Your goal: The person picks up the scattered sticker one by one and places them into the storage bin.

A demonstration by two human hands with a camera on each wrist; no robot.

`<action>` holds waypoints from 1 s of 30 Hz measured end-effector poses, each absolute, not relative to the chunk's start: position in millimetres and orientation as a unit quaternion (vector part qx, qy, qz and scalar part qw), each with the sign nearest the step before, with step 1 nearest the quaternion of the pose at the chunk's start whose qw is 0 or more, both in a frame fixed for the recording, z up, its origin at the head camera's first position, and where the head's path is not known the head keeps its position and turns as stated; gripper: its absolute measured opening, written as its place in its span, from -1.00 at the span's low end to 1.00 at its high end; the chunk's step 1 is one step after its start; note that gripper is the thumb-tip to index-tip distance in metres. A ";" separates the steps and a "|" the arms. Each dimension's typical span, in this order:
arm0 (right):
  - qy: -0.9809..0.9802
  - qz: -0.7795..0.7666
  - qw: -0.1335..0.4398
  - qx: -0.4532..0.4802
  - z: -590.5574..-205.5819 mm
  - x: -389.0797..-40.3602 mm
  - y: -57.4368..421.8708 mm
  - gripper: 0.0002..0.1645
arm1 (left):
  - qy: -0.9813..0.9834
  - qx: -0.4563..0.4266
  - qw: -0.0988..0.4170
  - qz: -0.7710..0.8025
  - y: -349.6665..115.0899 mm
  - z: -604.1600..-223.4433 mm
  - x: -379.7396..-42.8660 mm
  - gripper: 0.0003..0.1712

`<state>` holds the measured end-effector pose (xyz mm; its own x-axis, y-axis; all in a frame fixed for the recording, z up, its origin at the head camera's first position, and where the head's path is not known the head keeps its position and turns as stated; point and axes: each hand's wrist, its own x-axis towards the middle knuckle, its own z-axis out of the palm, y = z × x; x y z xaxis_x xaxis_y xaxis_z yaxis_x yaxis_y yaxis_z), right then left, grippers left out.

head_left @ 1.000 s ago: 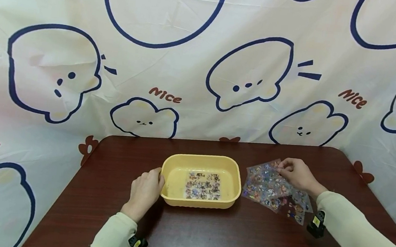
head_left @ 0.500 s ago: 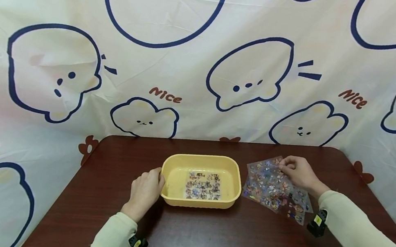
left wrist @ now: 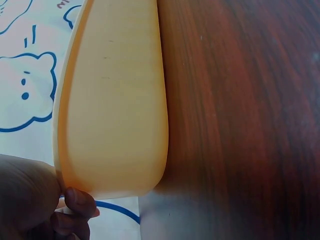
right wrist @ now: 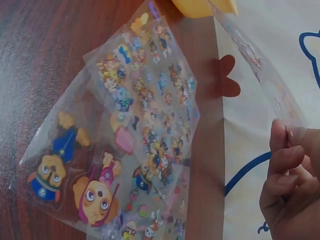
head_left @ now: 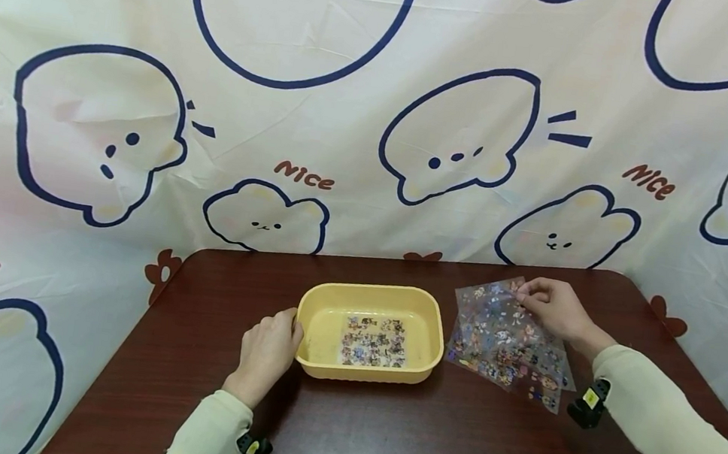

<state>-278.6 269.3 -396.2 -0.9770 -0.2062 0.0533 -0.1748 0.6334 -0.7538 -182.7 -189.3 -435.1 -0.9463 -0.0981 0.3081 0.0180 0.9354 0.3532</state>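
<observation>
At its left end, a yellow plastic basin is gripped at the rim by my left hand. In the left wrist view the thumb lies along the rim and the curled fingers sit under it. Inside the basin lies a small sheet of cartoon stickers. To the basin's right, my right hand pinches the corner of a clear sticker sheet between thumb and fingertips. That sheet is raised and bends away from the pile. Several overlapping clear sticker sheets with cartoon puppies lie below it.
A dark brown wooden table carries everything. Behind and beside it hangs a pale cloth printed with blue-outlined cartoon bears. Each wrist wears a small black device.
My right hand has moved up and slightly right, drawing the pinched sticker sheet's corner up with it. The left hand and the basin have stayed in place.
</observation>
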 end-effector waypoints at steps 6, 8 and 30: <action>0.898 -0.429 0.027 -0.099 -392.6 -277.5 267.4 -0.71 | -0.970 0.021 0.160 -0.181 -189.2 -434.4 -182.2 -0.70; 0.897 -0.431 0.028 -0.097 -391.0 -277.0 266.7 -0.71 | -0.970 0.020 0.161 -0.181 -189.1 -434.1 -182.2 -0.70; 0.872 -0.474 0.052 -0.109 -376.4 -271.1 256.6 -0.62 | -0.971 0.024 0.158 -0.179 -188.6 -434.2 -182.4 -0.73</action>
